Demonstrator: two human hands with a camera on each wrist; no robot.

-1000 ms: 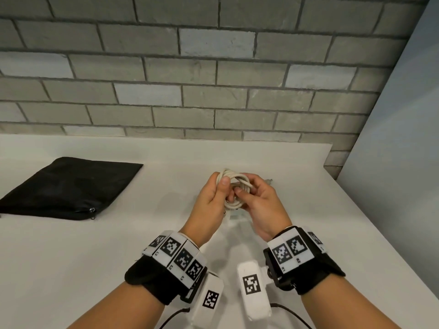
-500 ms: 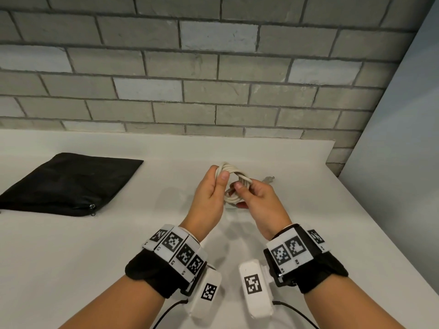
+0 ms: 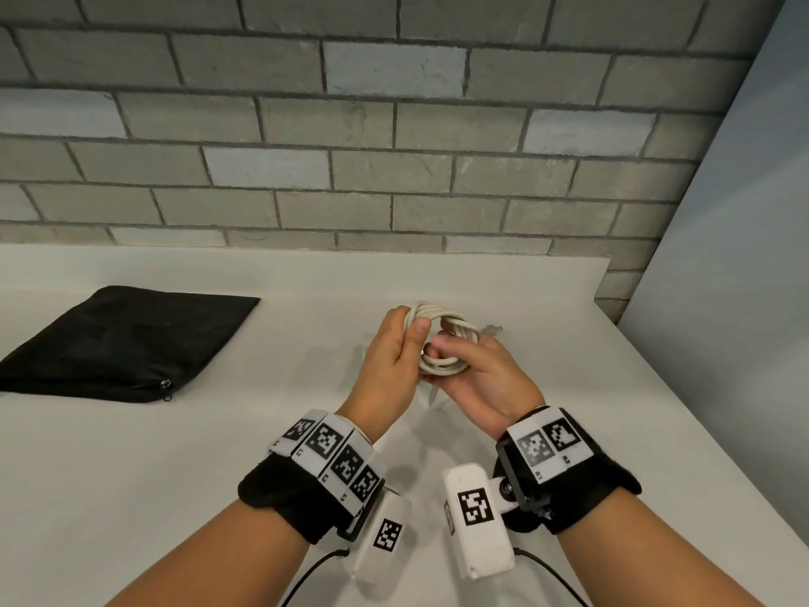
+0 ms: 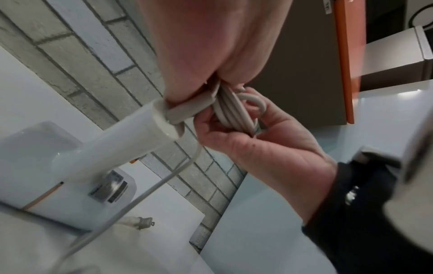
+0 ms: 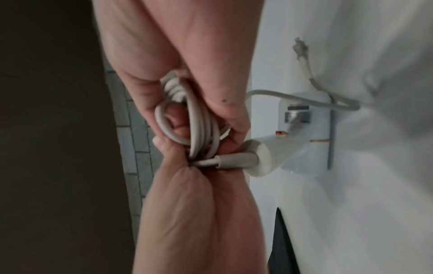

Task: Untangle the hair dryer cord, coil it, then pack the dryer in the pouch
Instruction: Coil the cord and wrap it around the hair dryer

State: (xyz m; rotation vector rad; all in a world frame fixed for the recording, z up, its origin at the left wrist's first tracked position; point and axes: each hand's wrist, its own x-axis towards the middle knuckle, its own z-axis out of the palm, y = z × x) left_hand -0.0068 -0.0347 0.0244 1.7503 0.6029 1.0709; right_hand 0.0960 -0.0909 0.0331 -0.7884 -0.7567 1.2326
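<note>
We see the left hand (image 3: 391, 361) and right hand (image 3: 481, 378) both gripping the coiled white cord (image 3: 442, 339) above the hair dryer (image 4: 77, 166), black pouch (image 3: 118, 343) well to the left.

The cord (image 3: 442, 339) looks like smooth, matt rubbery plastic, off-white, and the hair dryer (image 4: 98, 163) at the lower left of the left wrist view is glossy white plastic. At the left of the head view the pouch (image 3: 118, 339) is matt black cloth with a small metal zip pull, lying on a smooth matt white table (image 3: 131, 497). Across the top, the wall (image 3: 394, 146) is rough grey brick.
</note>
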